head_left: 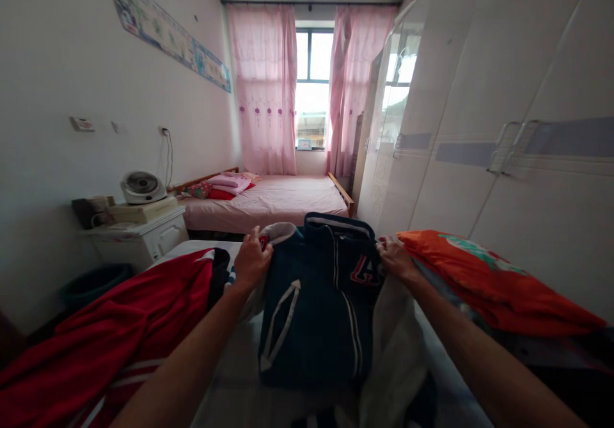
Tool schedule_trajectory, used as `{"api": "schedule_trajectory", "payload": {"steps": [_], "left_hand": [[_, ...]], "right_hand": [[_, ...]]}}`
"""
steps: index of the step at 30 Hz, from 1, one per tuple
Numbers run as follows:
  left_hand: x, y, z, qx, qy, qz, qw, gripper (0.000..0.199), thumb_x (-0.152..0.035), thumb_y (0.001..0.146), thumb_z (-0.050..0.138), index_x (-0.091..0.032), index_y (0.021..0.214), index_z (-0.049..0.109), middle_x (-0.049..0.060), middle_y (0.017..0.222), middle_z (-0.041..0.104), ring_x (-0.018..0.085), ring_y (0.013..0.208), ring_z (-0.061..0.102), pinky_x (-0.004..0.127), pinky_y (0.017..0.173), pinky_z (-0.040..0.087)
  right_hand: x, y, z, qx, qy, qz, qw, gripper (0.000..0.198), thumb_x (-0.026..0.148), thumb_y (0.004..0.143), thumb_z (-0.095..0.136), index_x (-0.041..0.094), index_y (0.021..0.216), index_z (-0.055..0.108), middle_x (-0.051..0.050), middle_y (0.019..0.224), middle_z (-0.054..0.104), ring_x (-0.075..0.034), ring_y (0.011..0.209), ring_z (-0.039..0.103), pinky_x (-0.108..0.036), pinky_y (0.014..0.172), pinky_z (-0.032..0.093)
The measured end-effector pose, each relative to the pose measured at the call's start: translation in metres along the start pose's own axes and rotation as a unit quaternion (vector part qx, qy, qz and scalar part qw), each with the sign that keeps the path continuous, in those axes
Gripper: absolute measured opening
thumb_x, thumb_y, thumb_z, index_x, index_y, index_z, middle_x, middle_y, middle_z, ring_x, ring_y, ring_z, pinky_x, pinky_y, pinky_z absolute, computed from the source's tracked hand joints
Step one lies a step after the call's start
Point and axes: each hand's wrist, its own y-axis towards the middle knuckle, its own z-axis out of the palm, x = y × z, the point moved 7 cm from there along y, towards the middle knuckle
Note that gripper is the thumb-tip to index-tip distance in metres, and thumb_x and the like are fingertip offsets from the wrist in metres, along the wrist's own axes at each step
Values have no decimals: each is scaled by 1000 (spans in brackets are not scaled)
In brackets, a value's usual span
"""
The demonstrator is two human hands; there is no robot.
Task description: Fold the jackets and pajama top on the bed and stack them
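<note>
A dark blue zip-up jacket (316, 300) with pale sleeves, a letter patch on the chest and a white-trimmed pocket is held up in front of me, collar at the top. My left hand (252, 258) grips it at the shoulder on the left, where a pale sleeve begins. At the opposite shoulder, my right hand (394, 256) pinches the fabric beside the letter patch. One pale sleeve hangs down below my right hand. The jacket's lower end lies in shadow and is hard to make out.
A red garment (144, 313) with white stripes lies at the left, an orange one (489, 281) at the right. Beyond are a pink-covered bed (297, 194), a white cabinet (165, 236) bearing a small fan (142, 187), and a tall white wardrobe (455, 102). A dark bin (96, 284) stands left.
</note>
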Motion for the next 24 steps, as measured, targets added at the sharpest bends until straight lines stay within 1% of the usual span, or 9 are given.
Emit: {"api": "schedule_trajectory", "payload": {"steps": [3, 5, 7, 10, 13, 15, 18, 21, 24], "left_hand": [[12, -33, 22, 58, 7, 29, 998, 44, -31, 79, 49, -14, 119, 53, 16, 122, 53, 31, 115, 48, 39, 96, 35], [27, -65, 35, 131, -3, 39, 991, 30, -38, 80, 48, -18, 95, 65, 9, 101, 64, 26, 95, 59, 33, 85, 42], [42, -97, 45, 219, -30, 31, 975, 40, -49, 84, 40, -19, 77, 66, 4, 79, 66, 21, 76, 62, 28, 71, 46], [59, -131, 53, 316, -91, -8, 944, 56, -63, 81, 35, -17, 80, 66, 3, 77, 67, 20, 76, 61, 25, 66, 46], [70, -145, 52, 348, -140, -78, 924, 61, -67, 74, 46, -14, 99, 64, 5, 93, 67, 23, 88, 60, 27, 72, 47], [67, -153, 51, 386, -175, -76, 903, 61, -66, 70, 53, -15, 102, 65, 7, 103, 65, 25, 94, 59, 30, 77, 48], [46, -167, 44, 426, -202, 54, 880, 53, -56, 64, 67, -21, 105, 67, 6, 129, 51, 28, 112, 50, 34, 91, 44], [34, -174, 37, 389, -127, 160, 898, 49, -40, 64, 73, -28, 110, 66, 4, 140, 40, 30, 122, 40, 37, 102, 34], [30, -174, 38, 347, -58, 194, 916, 37, -31, 64, 74, -26, 100, 70, 5, 134, 47, 30, 121, 41, 37, 102, 33]], "right_hand": [[9, -40, 5, 4, 9, -40, 999, 39, 28, 85, 37, 14, 118, 53, -14, 120, 57, -24, 115, 51, -38, 98, 37], [18, -84, 8, 57, 30, -111, 992, 36, 29, 86, 38, 19, 116, 55, -9, 123, 56, -22, 118, 48, -37, 101, 36], [25, -135, 10, 135, 47, -173, 974, 35, 33, 86, 42, 25, 118, 55, -6, 131, 51, -23, 126, 41, -40, 103, 34], [32, -198, 12, 238, 33, -231, 943, 57, 33, 76, 58, 28, 132, 44, -6, 142, 40, -28, 134, 28, -45, 107, 28], [37, -229, 16, 278, -10, -258, 925, 51, 13, 67, 58, 26, 116, 57, -5, 118, 60, -25, 120, 46, -47, 109, 22], [35, -228, 11, 249, -38, -262, 932, 34, 5, 63, 51, 22, 90, 63, -2, 93, 64, -20, 97, 57, -45, 106, 25], [12, -203, -15, 152, -54, -260, 952, 19, 12, 69, 50, 21, 82, 60, -3, 83, 62, -19, 86, 58, -41, 96, 36], [-47, -166, -66, -32, -80, -131, 988, 23, 29, 83, 41, 20, 96, 57, -10, 95, 63, -24, 92, 58, -39, 85, 44], [-99, -158, -101, -149, -210, 19, 966, 38, 31, 84, 34, 10, 108, 54, -23, 111, 56, -34, 102, 55, -43, 84, 43]]}}
